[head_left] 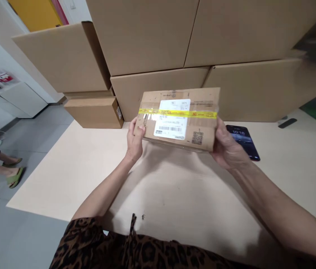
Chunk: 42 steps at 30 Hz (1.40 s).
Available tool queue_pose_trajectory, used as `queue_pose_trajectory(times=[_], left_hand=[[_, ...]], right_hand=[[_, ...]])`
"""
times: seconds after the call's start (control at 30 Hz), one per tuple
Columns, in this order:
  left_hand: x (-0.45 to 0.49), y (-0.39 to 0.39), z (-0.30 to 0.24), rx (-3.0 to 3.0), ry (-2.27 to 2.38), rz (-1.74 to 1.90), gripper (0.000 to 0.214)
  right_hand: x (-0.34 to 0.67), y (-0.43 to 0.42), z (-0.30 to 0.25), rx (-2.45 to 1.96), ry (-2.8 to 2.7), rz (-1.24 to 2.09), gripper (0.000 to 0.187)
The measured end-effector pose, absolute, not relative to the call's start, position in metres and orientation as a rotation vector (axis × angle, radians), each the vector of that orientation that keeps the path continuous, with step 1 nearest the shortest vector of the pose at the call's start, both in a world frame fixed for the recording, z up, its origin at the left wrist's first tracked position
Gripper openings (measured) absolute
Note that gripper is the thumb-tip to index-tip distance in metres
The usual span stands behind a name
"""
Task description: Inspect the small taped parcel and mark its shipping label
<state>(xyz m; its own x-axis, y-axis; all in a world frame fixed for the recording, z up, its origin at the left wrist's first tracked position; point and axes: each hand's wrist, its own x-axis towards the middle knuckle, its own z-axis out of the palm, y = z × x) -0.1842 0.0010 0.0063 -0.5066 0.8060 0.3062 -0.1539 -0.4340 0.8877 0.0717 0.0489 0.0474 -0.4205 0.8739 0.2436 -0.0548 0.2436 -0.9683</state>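
A brown cardboard box is held up above the table, its labelled face tilted toward me. Yellow tape runs across it, over a white shipping label, and a QR code is printed near its lower right corner. My left hand grips the left end, thumb on the front face. Closed round the right end is my right hand; its fingertips are hidden behind the box. Just beyond that hand, a phone with a lit screen lies on the table.
Large cardboard boxes are stacked along the back of the pale table. A smaller closed box stands at the back left. A dark oblong piece lies at the right. On the floor at left is another person's foot in a green sandal.
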Motion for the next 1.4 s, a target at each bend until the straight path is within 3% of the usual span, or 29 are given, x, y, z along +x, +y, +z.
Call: queue_pose_trajectory(times=[0.17,0.43,0.57,0.73,0.83,0.93,1.23,1.4], left_hand=[[-0.178,-0.006,0.005,1.266,1.111,1.878,0.052],[-0.187,-0.01,0.036,0.964,0.903,1.533,0.076],[-0.179,-0.014,0.032,1.02,0.894,1.604,0.084],[-0.186,-0.013,0.026,1.219,0.859,1.562,0.088],[-0.19,-0.013,0.027,1.256,0.817,1.576,0.084],[-0.19,-0.014,0.028,1.246,0.848,1.633,0.081],[-0.199,-0.019,0.033,1.423,0.775,1.431,0.095],[-0.194,-0.019,0.038,1.172,0.779,1.462,0.084]], right_hand=[[0.072,0.051,0.053,-0.859,-1.382,1.498,0.078],[0.076,0.047,0.046,-0.716,-1.487,1.513,0.086],[0.077,0.049,0.04,-0.749,-1.46,1.546,0.078],[0.081,0.052,0.038,-0.628,-1.456,1.516,0.084],[0.085,0.055,0.041,-0.595,-1.577,1.48,0.077],[0.09,0.057,0.044,-0.598,-1.679,1.461,0.082],[0.103,0.072,0.041,-0.393,-1.742,0.94,0.111],[0.098,0.071,0.045,-0.277,-1.891,0.715,0.118]])
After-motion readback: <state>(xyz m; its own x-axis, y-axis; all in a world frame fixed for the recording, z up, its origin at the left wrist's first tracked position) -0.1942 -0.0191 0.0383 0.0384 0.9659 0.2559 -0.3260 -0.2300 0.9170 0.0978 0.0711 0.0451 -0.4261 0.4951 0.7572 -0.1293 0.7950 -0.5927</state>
